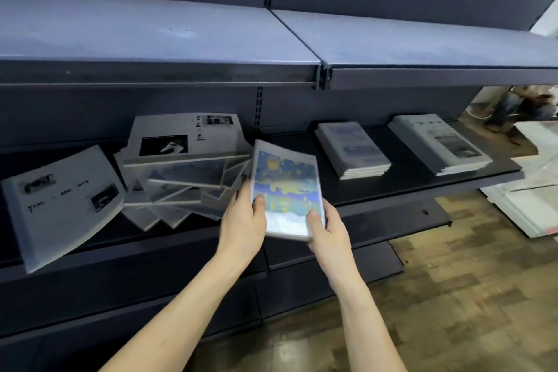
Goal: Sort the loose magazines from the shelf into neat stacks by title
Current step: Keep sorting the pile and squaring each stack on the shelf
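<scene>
**Blue-and-yellow magazine lifted clear of the loose pile**

Glossy paper is held at the middle of the view: a blue-and-yellow magazine (285,190) is gripped along its near edge by both hands, the left hand (241,220) at its left corner and the right hand (327,232) at its right corner, each with the thumb laid on the cover and the fingers curled beneath. It is carried just above the front lip of the dark metal shelf (392,187), tilted, and blurred by motion.

Just left of the held magazine, a loose pile (181,178) of fanned copies is seen on the shelf, topped by a grey "Time Memory" magazine (184,137). Further left, another grey copy (63,202) is left overhanging the shelf edge. To the right of the held magazine a neat blue-covered stack (351,149) has been squared up, and beyond it a neat grey-covered stack (439,143).

The step in hand is judged to be the transfer of one sorted copy. Next, the cover would need to be matched to the blue-covered stack, it seems, and the copy laid flat with edges aligned.
</scene>
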A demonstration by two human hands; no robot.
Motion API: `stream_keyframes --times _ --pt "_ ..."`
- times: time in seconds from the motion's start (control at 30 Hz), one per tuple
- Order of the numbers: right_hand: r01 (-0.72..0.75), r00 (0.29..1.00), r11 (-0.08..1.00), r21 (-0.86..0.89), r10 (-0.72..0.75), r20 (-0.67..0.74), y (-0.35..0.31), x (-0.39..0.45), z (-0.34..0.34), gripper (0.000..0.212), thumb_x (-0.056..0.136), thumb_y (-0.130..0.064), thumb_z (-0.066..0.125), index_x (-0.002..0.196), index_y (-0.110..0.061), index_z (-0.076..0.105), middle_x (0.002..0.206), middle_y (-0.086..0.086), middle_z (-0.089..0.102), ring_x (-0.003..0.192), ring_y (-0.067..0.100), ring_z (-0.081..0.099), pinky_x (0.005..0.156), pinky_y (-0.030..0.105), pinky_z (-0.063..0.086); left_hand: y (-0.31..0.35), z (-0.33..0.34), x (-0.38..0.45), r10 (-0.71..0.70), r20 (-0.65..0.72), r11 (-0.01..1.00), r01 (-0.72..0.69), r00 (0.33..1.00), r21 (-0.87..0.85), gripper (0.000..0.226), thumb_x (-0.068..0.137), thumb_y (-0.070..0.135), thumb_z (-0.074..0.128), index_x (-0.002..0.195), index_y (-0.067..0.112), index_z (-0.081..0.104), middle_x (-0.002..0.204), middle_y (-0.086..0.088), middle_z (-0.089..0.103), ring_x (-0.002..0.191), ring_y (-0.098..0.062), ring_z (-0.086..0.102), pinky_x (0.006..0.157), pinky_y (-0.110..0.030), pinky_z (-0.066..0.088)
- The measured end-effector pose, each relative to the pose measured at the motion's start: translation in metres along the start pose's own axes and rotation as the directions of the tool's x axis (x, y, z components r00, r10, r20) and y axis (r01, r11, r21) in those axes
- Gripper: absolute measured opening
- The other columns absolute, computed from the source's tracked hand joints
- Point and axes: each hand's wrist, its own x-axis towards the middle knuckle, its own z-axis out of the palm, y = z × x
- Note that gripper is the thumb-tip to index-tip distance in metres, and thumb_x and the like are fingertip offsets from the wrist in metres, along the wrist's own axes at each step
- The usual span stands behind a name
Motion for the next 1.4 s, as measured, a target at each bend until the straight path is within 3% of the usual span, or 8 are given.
stream_keyframes --times 0.1,0.27,0.67,0.8,0.9,1.03,1.13,1.4 --pt "-0.016 1.000 1.000 -0.009 0.016 -0.004 0.005 0.004 -0.033 0.045 0.094 -0.050 0.052 0.137 -0.037 0.049 0.119 -0.017 0.066 0.110 0.008 0.064 0.093 0.042 0.055 0.010 0.030 -0.005 -0.003 -0.006 1.000 0.003 1.000 0.013 0.042 0.103 0.028 0.038 0.144 0.030 0.039 0.136 0.008 0.053 0.127 -0.015 0.046 0.103 -0.035 0.039" --pt "-0.019 0.999 1.000 -0.021 0.019 0.027 0.012 0.012 -0.092 0.028 0.100 -0.027 0.047 0.120 -0.045 0.054 0.105 -0.024 0.067 0.091 -0.001 0.064 0.067 0.017 0.048 0.029 0.083 -0.013 -0.008 -0.012 0.999 0.009 1.000 0.040 0.053 0.103 0.035 0.038 0.153 0.027 0.024 0.153 0.004 0.039 0.142 -0.016 0.032 0.115 -0.041 0.031" --pt "0.032 0.998 0.999 -0.023 -0.031 0.050 0.042 0.033 -0.182 0.035 0.102 -0.027 0.040 0.130 -0.044 0.052 0.116 -0.024 0.065 0.109 0.004 0.061 0.090 0.032 0.053 0.065 0.171 -0.032 -0.043 -0.015 0.998 0.044 0.999 0.050 0.057 0.093 0.051 0.032 0.147 0.032 0.033 0.139 0.007 0.051 0.127 -0.016 0.049 0.105 -0.046 0.043" --pt "0.044 0.998 0.999 -0.003 -0.044 0.037 0.051 0.046 -0.194 0.035 0.102 -0.031 0.044 0.134 -0.042 0.050 0.120 -0.022 0.065 0.113 0.006 0.061 0.096 0.041 0.053 0.071 0.185 -0.028 -0.063 -0.011 0.997 0.063 0.998 0.053 0.052 0.099 0.041 0.037 0.149 0.029 0.031 0.144 0.006 0.047 0.128 -0.012 0.048 0.108 -0.041 0.041" --pt "0.056 0.998 0.998 -0.001 -0.056 0.018 0.054 0.059 -0.198 0.034 0.101 -0.032 0.046 0.135 -0.040 0.050 0.119 -0.022 0.065 0.110 0.009 0.062 0.093 0.039 0.055 0.073 0.192 -0.017 -0.060 0.000 0.997 0.060 0.998 0.047 0.053 0.099 0.041 0.039 0.150 0.030 0.030 0.146 0.009 0.045 0.131 -0.011 0.046 0.110 -0.039 0.039" --pt "0.057 0.998 0.998 -0.008 -0.057 -0.018 0.051 0.079 -0.205 0.035 0.101 -0.031 0.049 0.136 -0.034 0.049 0.113 -0.020 0.065 0.090 0.007 0.064 0.068 0.022 0.053 0.074 0.203 0.006 -0.071 0.025 0.997 0.071 0.997 0.022 0.053 0.098 0.042 0.042 0.149 0.032 0.032 0.145 0.010 0.048 0.133 -0.011 0.045 0.111 -0.039 0.038" --pt "0.047 0.998 0.999 -0.027 -0.048 -0.036 0.050 0.099 -0.210 0.037 0.101 -0.029 0.050 0.138 -0.030 0.049 0.114 -0.015 0.066 0.079 0.007 0.062 0.061 0.019 0.050 0.076 0.215 0.024 -0.079 0.027 0.997 0.079 0.996 0.001 0.043 0.098 0.034 0.044 0.141 0.031 0.042 0.133 0.009 0.056 0.123 -0.012 0.052 0.106 -0.036 0.043" --pt "0.067 0.997 0.984 -0.162 -0.072 -0.023 0.046 0.160 -0.222 0.042 0.099 -0.032 0.053 0.141 -0.028 0.047 0.123 -0.006 0.061 0.093 0.016 0.064 0.061 0.019 0.052 0.079 0.239 0.063 -0.118 0.040 0.992 0.116 0.992 0.037 0.040 0.097 0.023 0.043 0.137 0.028 0.044 0.116 0.004 0.062 0.103 -0.017 0.059 0.088 -0.035 0.049"
